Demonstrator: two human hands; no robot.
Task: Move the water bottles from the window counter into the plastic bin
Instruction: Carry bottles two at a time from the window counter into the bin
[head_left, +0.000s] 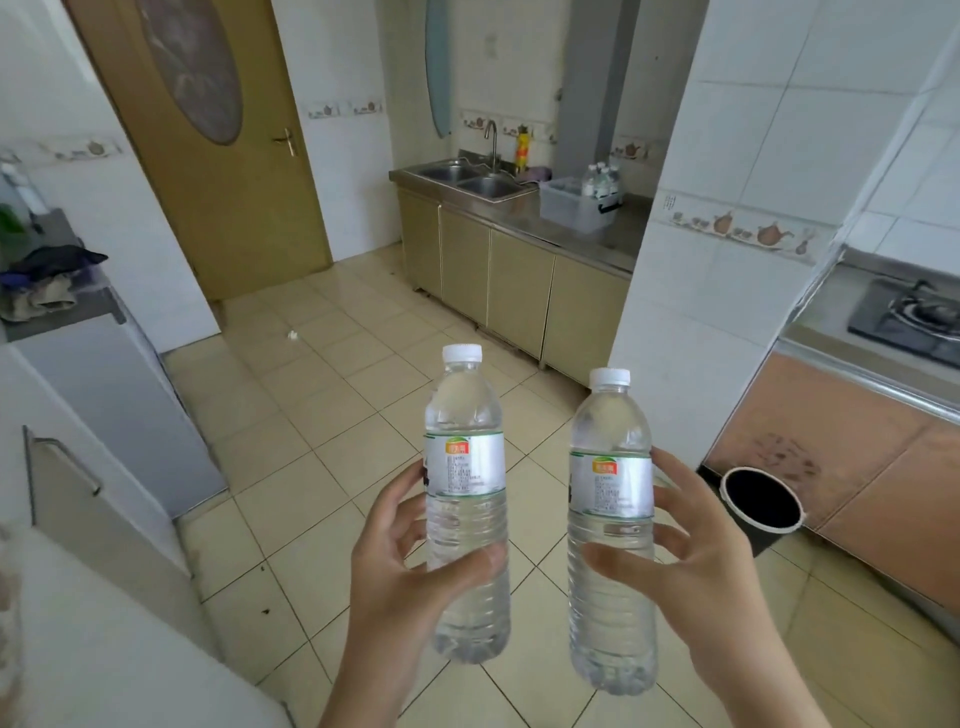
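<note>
The left hand (410, 566) is wrapped around the lower body of a clear plastic water bottle with a white cap and pale green-edged label (466, 499), thumb across its front and fingers behind, holding it upright. The right hand (696, 566) grips a second clear, white-capped water bottle (610, 525) the same way, just right of the first, the two bottles near each other but apart. Both hang over the tiled floor, well short of the goal. Far across the room, the translucent grey plastic bin (571, 205) sits on the steel table (587, 234) right of the double sink (475, 179), with several bottles (602, 179) grouped at its far right side; whether they stand inside it cannot be told. Judging by this, the task is partway through: these two bottles are in transit and not yet placed.
</note>
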